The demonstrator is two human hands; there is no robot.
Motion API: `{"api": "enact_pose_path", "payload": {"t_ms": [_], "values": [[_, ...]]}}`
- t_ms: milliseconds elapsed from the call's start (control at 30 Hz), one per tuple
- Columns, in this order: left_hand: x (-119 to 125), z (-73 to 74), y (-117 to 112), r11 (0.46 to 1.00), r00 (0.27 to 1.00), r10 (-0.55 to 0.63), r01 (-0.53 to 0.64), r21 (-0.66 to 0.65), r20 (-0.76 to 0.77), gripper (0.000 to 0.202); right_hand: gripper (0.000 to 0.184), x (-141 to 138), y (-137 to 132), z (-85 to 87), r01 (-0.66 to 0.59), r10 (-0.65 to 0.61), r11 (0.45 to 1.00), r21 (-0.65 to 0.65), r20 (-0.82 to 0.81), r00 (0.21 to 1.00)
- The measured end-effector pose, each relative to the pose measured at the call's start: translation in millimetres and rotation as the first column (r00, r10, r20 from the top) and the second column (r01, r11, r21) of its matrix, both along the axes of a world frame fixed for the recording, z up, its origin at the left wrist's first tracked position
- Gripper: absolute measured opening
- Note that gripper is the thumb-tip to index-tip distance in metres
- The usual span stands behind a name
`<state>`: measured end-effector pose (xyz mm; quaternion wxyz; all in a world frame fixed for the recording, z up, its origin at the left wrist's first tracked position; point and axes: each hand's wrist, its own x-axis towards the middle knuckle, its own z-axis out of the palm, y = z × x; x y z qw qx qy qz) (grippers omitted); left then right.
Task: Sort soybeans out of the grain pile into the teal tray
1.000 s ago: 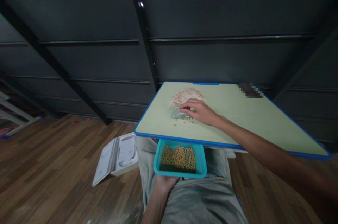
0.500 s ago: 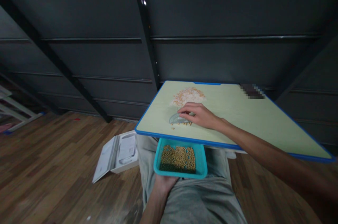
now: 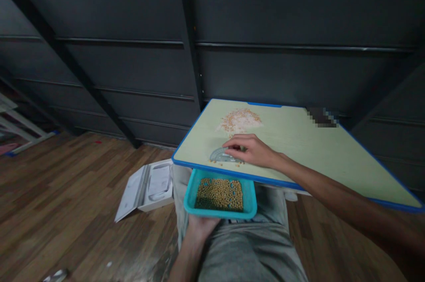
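Note:
My right hand [image 3: 250,151] grips a clear protractor [image 3: 218,154] that lies close to the front edge of the pale green tabletop. A few soybeans [image 3: 237,165] sit along the protractor's near side. Behind it, a heap of white grains mixed with soybeans [image 3: 241,121] spreads over the board. Below the table edge, my left hand [image 3: 203,225] holds a turquoise tray [image 3: 219,215] from underneath, its fingers mostly hidden. Many soybeans [image 3: 221,193] cover the tray's bottom.
The blue-edged folding table [image 3: 318,153] stands over my lap. A blurred-out dark object [image 3: 322,117] lies at its far right corner. An opened white box [image 3: 156,187] rests on the wooden floor at left. A dark panelled wall [image 3: 265,12] rises behind.
My right hand has drawn the protractor slightly toward the near edge, and the loose soybeans have shifted with it. The tray has moved a little left, under the edge.

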<state>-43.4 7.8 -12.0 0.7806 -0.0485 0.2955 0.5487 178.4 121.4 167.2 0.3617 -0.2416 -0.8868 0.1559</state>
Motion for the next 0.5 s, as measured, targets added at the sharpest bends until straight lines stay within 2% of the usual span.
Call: {"api": "enact_pose_path", "payload": {"t_ms": [300,400,500], "values": [[4.8,22.7,0.4,0.989,0.997,-0.058,0.052,0.139,0.041,0.035,0.019,-4.6,-9.1,-1.9,-0.035,0.028,0.993,-0.110,-0.068,0.997],[5.9,26.0,-0.5,0.986,0.997,-0.062,0.055,0.156,0.043,0.037,0.019,-5.4,-10.8,0.8,-0.002,-0.006,0.997,-0.075,-0.097,0.995],[4.8,26.3,-0.5,0.989,0.999,-0.043,0.038,0.143,0.032,0.035,0.018,-2.8,-6.9,1.9,0.083,-0.085,0.996,-0.026,-0.128,0.988]]}}
